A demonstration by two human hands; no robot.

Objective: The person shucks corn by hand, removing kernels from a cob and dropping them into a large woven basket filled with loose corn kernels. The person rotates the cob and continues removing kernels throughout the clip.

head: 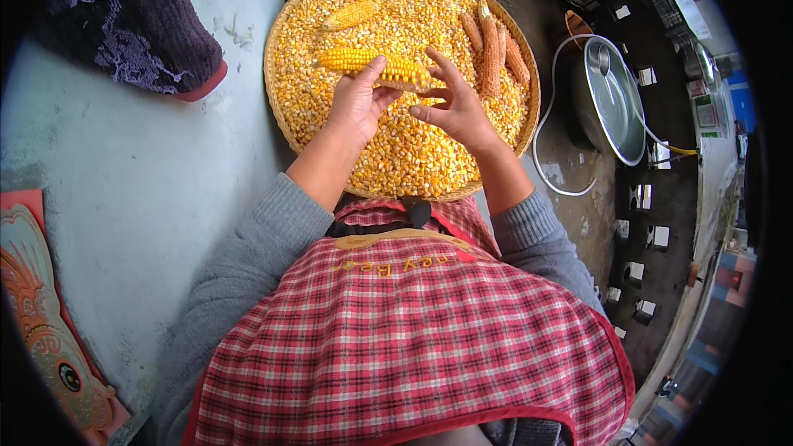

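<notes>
My left hand [360, 99] grips an ear of dried yellow corn [353, 61] near its middle, with the thumb across the top. Part of the ear's right end shows gaps between its kernels. Just right of that end is my right hand [458, 102], its fingers spread and nothing seen in them; whether a fingertip touches the ear I cannot tell. Under both hands a round woven bamboo tray [270, 74] holds a thick layer of loose corn kernels [409, 161]. Another ear of corn [350, 15] lies on the kernels farther back. Several bare reddish cobs [490, 59] rest at the tray's right side.
To the right stand a metal basin [610, 111] with a ladle [604, 68] and a pale hose [539, 142] curving beside it. A dark wall with square openings [641, 197] runs along the right. At upper left hangs a dark purple cloth [142, 25] against the pale wall [155, 155].
</notes>
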